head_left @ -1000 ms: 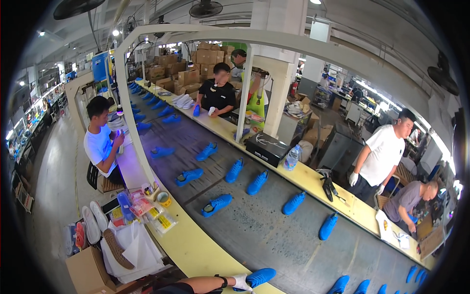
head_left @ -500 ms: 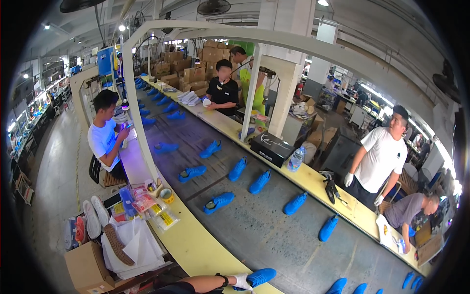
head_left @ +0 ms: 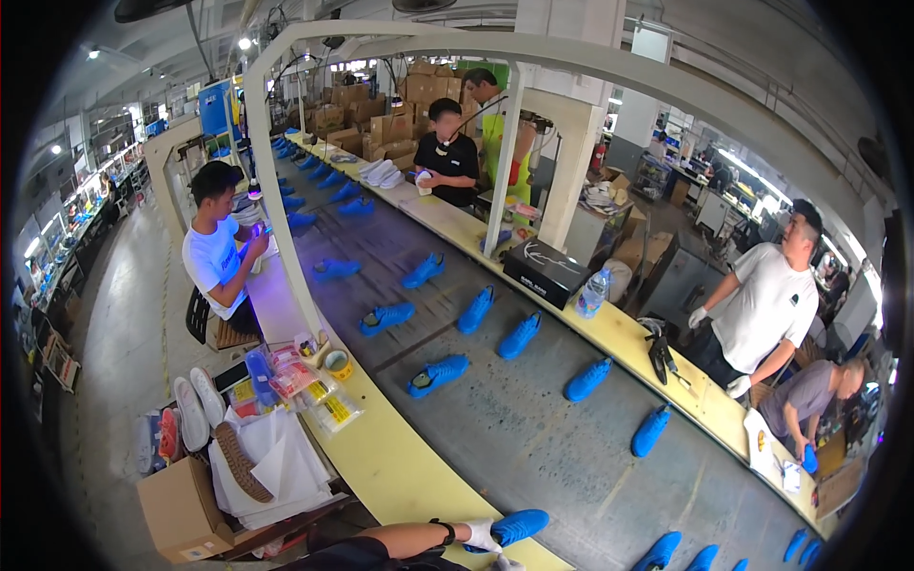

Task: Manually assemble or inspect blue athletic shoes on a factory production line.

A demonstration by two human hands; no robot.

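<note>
Head view: my left hand point(head_left: 483, 536), in a white fabric glove, is clamped on a blue shoe point(head_left: 517, 525) at the near edge of the grey, matte conveyor belt point(head_left: 533, 428), beside the pale yellow surface point(head_left: 400, 457). Right hand barely visible at the bottom edge, can't tell its state. More blue shoes sit in rows along the belt. Open cardboard box point(head_left: 181, 509) at left is topped with white paper sheets and a brown-soled insole
</note>
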